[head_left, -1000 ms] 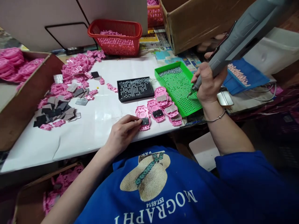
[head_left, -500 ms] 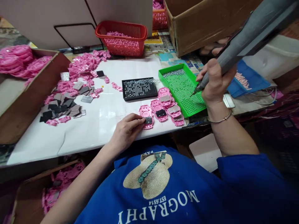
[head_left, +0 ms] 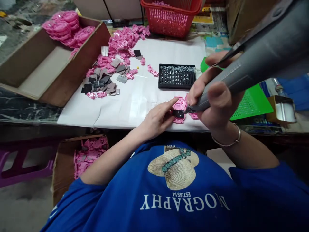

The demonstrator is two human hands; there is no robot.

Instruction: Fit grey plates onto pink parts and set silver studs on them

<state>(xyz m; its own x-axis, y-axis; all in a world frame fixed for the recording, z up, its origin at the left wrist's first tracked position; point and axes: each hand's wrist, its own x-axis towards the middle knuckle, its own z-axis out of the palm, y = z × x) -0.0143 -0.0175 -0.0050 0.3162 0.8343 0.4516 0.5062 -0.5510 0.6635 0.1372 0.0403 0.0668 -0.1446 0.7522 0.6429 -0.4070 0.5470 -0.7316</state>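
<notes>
In the head view my left hand (head_left: 158,118) grips the left edge of a pink plastic casing (head_left: 180,101), its fingers at the small black plate (head_left: 179,113) lying across the casing. My right hand (head_left: 220,100) is wrapped round a grey electric screwdriver (head_left: 256,69), held at a slant. The tool's tip is down by the right end of the black plate; whether it touches a screw I cannot tell. More pink casings (head_left: 193,115) lie just to the right, mostly hidden behind my right hand.
A black perforated tray (head_left: 177,86) of screws lies beyond the casing. At the right is a green perforated tray (head_left: 259,101), partly covered by my hand and tool. Loose pink parts (head_left: 125,40) and grey and black plates (head_left: 103,80) are heaped left, beside a cardboard box (head_left: 79,66). A red basket (head_left: 169,21) stands behind.
The screwdriver has moved from over the green tray to the casing under my left hand. My left hand still holds the casing. The view has shifted.
</notes>
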